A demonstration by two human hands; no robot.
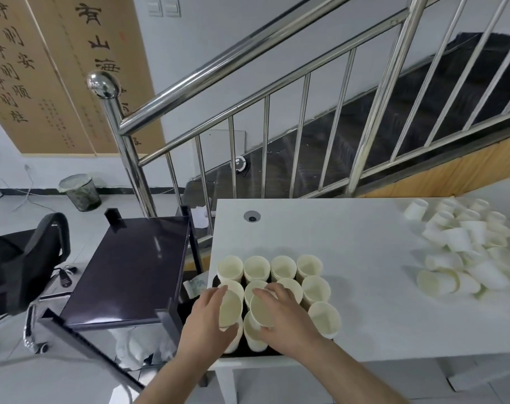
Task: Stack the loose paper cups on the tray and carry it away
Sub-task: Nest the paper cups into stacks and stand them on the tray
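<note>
A dark tray [249,351] sits at the near left corner of the white table [350,234], filled with several upright stacks of cream paper cups [284,268]. My left hand [205,322] grips a cup stack [230,309] at the tray's near left, fingers curled round its rim. My right hand [286,316] grips the neighbouring cup stack [261,312], fingers over the top and thumb below. A heap of loose paper cups [469,246] lies on its side at the table's far right.
A black cart with a glossy top shelf [131,272] stands just left of the table. A black office chair [20,263] is further left. A steel stair railing [248,112] runs behind the table. A waste bin [80,192] stands by the wall.
</note>
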